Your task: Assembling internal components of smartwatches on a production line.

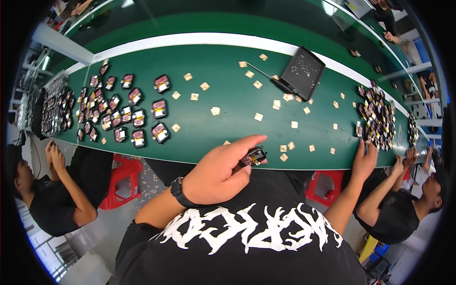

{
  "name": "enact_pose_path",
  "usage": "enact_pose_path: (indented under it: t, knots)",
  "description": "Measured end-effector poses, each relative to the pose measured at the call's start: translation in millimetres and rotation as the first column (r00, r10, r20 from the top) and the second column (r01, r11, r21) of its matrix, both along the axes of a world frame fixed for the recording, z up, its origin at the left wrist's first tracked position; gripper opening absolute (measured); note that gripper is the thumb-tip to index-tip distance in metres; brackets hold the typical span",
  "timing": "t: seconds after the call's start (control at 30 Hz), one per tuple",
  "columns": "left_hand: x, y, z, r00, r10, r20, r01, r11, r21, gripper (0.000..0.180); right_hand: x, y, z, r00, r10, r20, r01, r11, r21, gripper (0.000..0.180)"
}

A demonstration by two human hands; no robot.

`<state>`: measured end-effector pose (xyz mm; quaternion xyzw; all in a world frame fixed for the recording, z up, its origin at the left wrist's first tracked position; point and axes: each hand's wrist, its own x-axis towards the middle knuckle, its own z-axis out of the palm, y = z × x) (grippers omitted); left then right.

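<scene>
My left hand (221, 168), with a dark watch on its wrist, is closed around a small black plastic housing (255, 156). A circuit board and a bit of yellow tape show inside the housing. It is held just over the table's near edge. Far to the right, my right hand (365, 160) reaches out with its fingers stretched and slightly apart. Its fingertips lie at the near edge of a heap of similar black housings (377, 116). A single housing (358, 128) sits just beyond them; whether the fingers touch it I cannot tell.
Small tan square pieces (294, 125) are scattered over the green table (228, 95). A black ribbed tray (301, 73) lies toward the back. More housings (137, 117) stand in loose rows at left. Co-workers sit on both sides, near red stools (124, 183).
</scene>
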<state>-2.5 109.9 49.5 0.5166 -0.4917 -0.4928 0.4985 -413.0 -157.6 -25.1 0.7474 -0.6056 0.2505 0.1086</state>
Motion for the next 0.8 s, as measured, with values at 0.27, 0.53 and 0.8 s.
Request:
enact_pose_path:
  t: [0.27, 0.53, 0.8]
  knots:
    - [29, 22, -21, 0.899, 0.39, 0.198, -0.422, 0.892, 0.161, 0.018, -22, -15, -9, 0.999, 0.036, 0.016, -0.035, 0.999, -0.035, 0.029]
    - [113, 45, -23, 0.326, 0.737, 0.592, -0.756, 0.58, -0.305, 0.015, -33, -32, -10, 0.995, 0.045, -0.091, -0.046, 0.999, -0.004, 0.031]
    - [178, 6, -37, 0.176, 0.559, 0.81, -0.769, 0.592, -0.241, 0.02, -25, -3, 9, 0.989, 0.139, -0.055, -0.144, 0.982, -0.121, 0.019]
